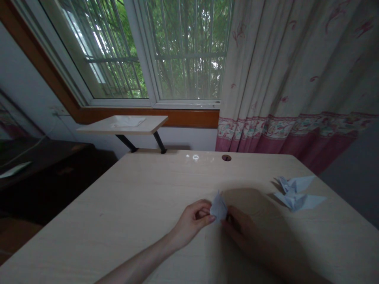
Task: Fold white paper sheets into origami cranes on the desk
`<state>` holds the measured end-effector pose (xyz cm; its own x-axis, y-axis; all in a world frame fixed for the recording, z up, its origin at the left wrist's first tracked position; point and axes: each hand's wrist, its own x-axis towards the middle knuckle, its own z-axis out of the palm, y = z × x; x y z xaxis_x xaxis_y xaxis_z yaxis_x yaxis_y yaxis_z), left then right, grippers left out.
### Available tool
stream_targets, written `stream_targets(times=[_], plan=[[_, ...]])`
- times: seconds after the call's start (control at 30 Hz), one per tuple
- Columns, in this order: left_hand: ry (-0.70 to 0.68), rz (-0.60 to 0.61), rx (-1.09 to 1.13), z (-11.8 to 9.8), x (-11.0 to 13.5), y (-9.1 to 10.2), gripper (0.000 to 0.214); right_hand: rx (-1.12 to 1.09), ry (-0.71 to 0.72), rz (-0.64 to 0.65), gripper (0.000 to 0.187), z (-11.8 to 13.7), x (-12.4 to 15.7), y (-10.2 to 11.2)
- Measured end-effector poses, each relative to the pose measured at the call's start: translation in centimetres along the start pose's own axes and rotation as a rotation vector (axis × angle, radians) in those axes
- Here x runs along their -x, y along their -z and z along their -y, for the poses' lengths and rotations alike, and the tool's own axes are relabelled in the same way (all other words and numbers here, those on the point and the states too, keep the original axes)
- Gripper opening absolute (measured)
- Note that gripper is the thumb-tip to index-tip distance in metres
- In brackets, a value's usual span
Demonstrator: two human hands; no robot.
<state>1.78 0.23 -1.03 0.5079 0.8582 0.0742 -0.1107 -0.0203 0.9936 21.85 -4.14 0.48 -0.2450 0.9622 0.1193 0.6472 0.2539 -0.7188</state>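
A small folded piece of pale blue paper (218, 207) stands just above the light wooden desk (133, 205), pinched between both hands. My left hand (192, 221) grips its left side with thumb and fingers closed. My right hand (237, 228), in shadow, holds its right side with fingers curled.
Two finished folded paper shapes (297, 192) lie at the desk's right side. A cable hole (226, 157) sits near the far edge. A raised shelf (124, 124) with a sheet of paper stands at the back left. A curtain (296, 79) hangs behind, beside the window.
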Motion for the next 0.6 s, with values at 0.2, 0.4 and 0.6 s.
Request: stream_targets(times=[0.2,0.4,0.6], plan=[[-0.004,-0.125,-0.096,0.1,0.1,-0.1,0.044,-0.122,0.019,0.008,0.006,-0.6,0.1,-0.5],[0.044,-0.058,-0.142,-0.2,0.2,-0.1,0.037,-0.105,0.031,0.007,0.017,-1.2,0.3,-0.7],[0.098,0.007,-0.148,-0.7,0.3,-0.2,0.042,-0.111,0.045,0.077,0.028,-0.5,0.7,0.0]])
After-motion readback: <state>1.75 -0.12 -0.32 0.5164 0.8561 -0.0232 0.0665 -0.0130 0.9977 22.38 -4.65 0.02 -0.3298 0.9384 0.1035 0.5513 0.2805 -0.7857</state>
